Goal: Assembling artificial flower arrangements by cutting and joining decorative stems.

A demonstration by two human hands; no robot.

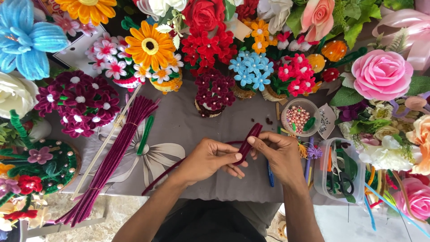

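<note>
Over the bench (188, 121), left hand (210, 159) and right hand (280, 152) fingers pinch the folded maroon stem (248, 141). Risk: loop probably springs open if either pinch slackens; bead cup (299, 117) near right elbow sweep.

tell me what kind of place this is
Probably a craft table for handmade flowers. Both hands, left hand and right hand, hold a maroon pipe cleaner; a bundle of pipe cleaners, finished fuzzy flowers and a bead bowl surround them.
</note>
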